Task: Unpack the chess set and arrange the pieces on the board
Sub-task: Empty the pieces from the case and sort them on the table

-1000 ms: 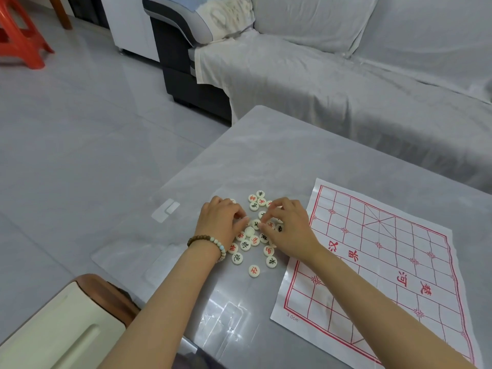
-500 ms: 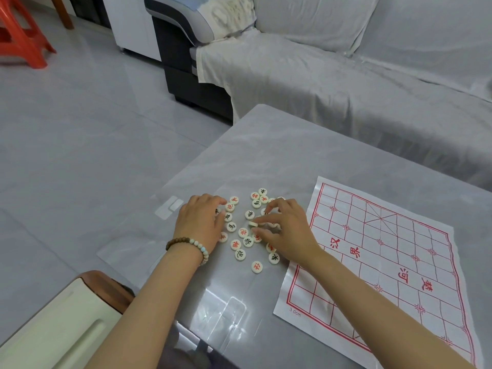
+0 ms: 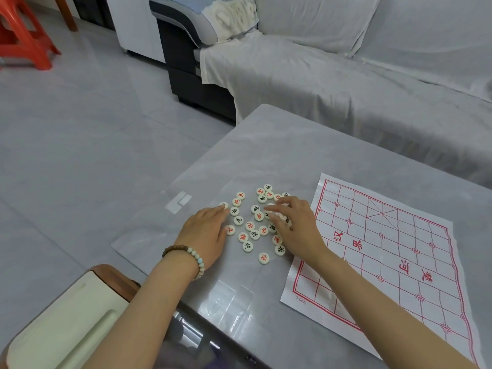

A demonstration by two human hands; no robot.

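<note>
Several round cream chess pieces (image 3: 253,226) with red or black characters lie scattered on the grey table (image 3: 266,145), left of the paper board (image 3: 394,251), which is white with red grid lines. My left hand (image 3: 205,233) lies flat at the left edge of the scatter, fingertips touching a piece. My right hand (image 3: 295,227) rests over the right side of the pieces, fingers bent down onto them. Some pieces are hidden under it. No piece stands on the board.
A clear plastic sheet (image 3: 231,294) lies under the pieces near the table's front edge. A cream and brown seat (image 3: 66,323) stands at the lower left. A covered sofa (image 3: 346,75) runs behind the table. A red stool (image 3: 24,35) stands far left.
My left hand has slid outward to the left, spreading the pieces apart. The pile is now looser and wider. My right hand stays over the right side.
</note>
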